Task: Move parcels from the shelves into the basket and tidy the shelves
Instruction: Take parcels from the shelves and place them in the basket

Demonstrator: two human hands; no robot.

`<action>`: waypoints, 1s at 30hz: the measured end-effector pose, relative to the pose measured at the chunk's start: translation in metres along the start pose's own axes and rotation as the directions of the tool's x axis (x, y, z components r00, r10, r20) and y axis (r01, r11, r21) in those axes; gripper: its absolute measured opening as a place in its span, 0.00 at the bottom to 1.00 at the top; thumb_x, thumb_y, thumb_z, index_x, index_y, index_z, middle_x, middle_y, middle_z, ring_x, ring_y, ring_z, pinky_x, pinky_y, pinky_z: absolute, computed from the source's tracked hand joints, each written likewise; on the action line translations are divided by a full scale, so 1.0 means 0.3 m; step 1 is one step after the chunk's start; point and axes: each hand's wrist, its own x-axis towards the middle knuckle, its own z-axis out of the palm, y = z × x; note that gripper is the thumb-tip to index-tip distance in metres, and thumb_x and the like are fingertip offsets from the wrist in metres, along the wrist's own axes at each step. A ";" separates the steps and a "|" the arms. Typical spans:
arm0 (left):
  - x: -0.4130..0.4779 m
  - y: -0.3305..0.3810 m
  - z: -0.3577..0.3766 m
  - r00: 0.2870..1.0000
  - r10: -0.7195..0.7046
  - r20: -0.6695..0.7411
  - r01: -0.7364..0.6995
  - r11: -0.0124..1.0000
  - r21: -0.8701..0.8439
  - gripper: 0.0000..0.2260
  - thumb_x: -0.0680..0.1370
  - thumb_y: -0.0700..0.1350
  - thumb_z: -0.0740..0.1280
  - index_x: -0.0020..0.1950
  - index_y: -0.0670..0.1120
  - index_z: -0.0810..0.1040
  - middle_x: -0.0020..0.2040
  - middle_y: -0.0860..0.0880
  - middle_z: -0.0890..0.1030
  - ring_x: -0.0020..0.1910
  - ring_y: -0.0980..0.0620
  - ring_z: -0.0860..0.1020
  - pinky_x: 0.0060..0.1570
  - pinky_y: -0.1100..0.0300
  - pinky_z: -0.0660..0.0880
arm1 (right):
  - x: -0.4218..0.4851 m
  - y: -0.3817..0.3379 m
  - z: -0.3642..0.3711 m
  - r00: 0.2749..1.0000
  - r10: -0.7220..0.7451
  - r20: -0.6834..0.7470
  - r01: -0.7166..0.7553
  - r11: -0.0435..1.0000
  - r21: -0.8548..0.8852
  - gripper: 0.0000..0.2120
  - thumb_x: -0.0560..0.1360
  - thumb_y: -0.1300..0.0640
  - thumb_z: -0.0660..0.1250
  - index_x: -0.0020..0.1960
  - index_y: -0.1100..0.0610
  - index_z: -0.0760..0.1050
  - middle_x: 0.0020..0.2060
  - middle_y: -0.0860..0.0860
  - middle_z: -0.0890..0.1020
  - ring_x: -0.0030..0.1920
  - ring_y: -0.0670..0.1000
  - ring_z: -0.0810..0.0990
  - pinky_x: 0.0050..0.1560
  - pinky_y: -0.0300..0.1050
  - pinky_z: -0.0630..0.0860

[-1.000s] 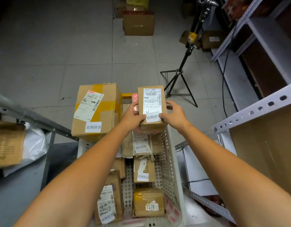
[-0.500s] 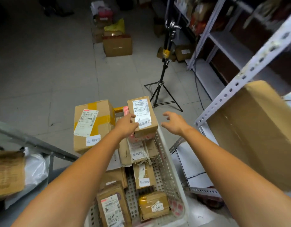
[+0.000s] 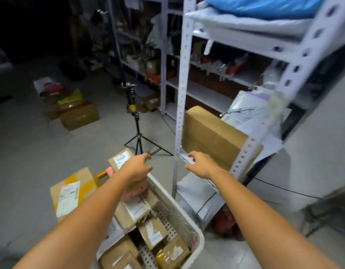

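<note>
A grid of round holes is seen across the white plastic basket. The brown cardboard box is banded with yellow tape and marked by a white label. A blue plastic sheet is seen atop the white punched-steel shelving.

Reaching forward with both bare arms, left forearm and right forearm converging toward the wrists. Holding the left hand palm down, fingers loosely bent and pointing forward and to the right, gripping nothing. Holding the right hand level with it and apart from it, fingers spread and slightly curled leftward, thumb underneath, likewise empty.
</note>
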 end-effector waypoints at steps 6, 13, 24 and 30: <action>-0.075 0.296 0.041 0.993 0.115 0.009 -0.115 0.988 0.106 0.21 0.79 0.52 0.65 0.72 0.51 0.70 0.66 0.47 0.77 0.63 0.47 0.76 0.60 0.54 0.73 | -0.250 0.228 -0.125 0.997 0.059 -0.046 -0.056 0.996 0.067 0.28 0.78 0.47 0.65 0.75 0.54 0.65 0.70 0.54 0.73 0.66 0.57 0.74 0.65 0.53 0.73; -0.224 0.691 0.237 0.961 0.249 0.117 -0.266 0.950 0.164 0.21 0.80 0.53 0.64 0.73 0.49 0.68 0.66 0.45 0.76 0.62 0.45 0.75 0.60 0.53 0.73 | -0.591 0.608 -0.241 0.978 0.156 -0.139 -0.144 0.985 0.093 0.25 0.78 0.46 0.66 0.73 0.53 0.68 0.68 0.53 0.75 0.65 0.56 0.75 0.63 0.51 0.73; -0.389 1.378 0.615 0.804 0.516 0.295 -0.582 0.785 0.212 0.19 0.80 0.51 0.65 0.70 0.48 0.71 0.65 0.43 0.77 0.62 0.44 0.75 0.60 0.55 0.72 | -1.143 1.221 -0.366 0.818 0.508 -0.271 -0.452 0.858 0.244 0.26 0.76 0.46 0.66 0.72 0.52 0.70 0.65 0.53 0.78 0.65 0.56 0.76 0.62 0.48 0.73; -0.391 1.755 0.880 0.646 0.616 0.450 -0.734 0.663 0.147 0.21 0.79 0.52 0.67 0.70 0.50 0.71 0.63 0.45 0.78 0.62 0.45 0.76 0.59 0.56 0.72 | -1.407 1.482 -0.349 0.633 0.728 -0.262 -0.612 0.679 0.406 0.25 0.78 0.47 0.64 0.73 0.52 0.68 0.67 0.53 0.76 0.64 0.56 0.76 0.64 0.50 0.73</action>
